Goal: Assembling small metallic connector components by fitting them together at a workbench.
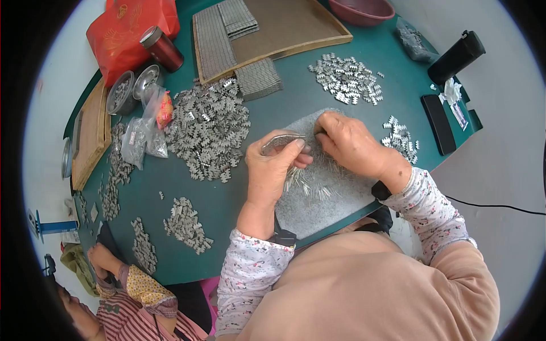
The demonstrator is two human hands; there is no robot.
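Note:
My left hand is closed around a curved strip of grey metal links, which bows up over its fingers. Close to the strip's end, my right hand is pinched with its fingers curled under. What lies between those fingertips is too small to make out. Both hands hover above a grey felt mat at the table's near edge. Thin, shiny metal pins lie scattered on the mat beneath them. A small pile of metal link pieces sits right of my right hand.
A large heap of link pieces lies left, another pile beyond my hands. Finished-looking strips are stacked by a wooden tray. A black phone and black bottle are right. Another person's hand rests lower left.

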